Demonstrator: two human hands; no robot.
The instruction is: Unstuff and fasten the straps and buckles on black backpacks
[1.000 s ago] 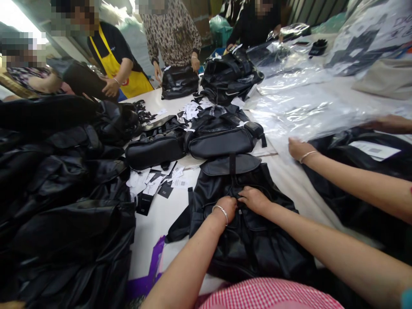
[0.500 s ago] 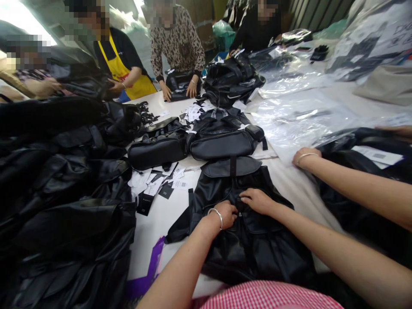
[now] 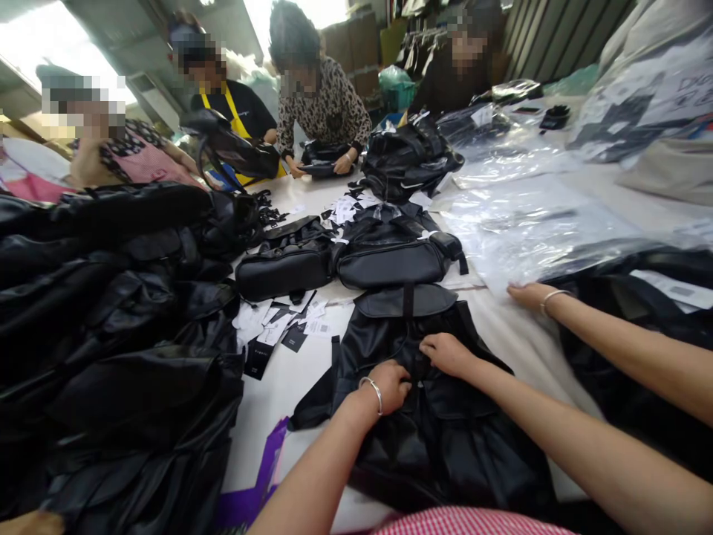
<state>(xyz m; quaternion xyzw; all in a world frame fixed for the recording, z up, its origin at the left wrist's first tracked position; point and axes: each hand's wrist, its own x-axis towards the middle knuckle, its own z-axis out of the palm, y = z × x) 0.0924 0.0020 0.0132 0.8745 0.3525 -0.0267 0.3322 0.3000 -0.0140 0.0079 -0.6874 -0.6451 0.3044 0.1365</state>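
Observation:
A black leather-look backpack lies in front of me, its flap folded away from me. My left hand, with a silver bangle on its wrist, is closed on the middle of the bag, fingers curled into the black material. Just across from it, my right hand is closed too, its fingertips pinching near the bag's opening. What exactly lies between the fingertips is too small and dark to make out. A strap sticks out from the bag's left side.
Black bags are heaped on the left. Paper tags and two finished-looking backpacks lie beyond my bag. A co-worker's hand rests by another black bag at right, near clear plastic sheets. Several people stand across the table.
The view has tilted upward, so things appear lower. My hands stay near the bag's middle, almost unmoved. At the upper left, a co-worker's black backpack has shifted right.

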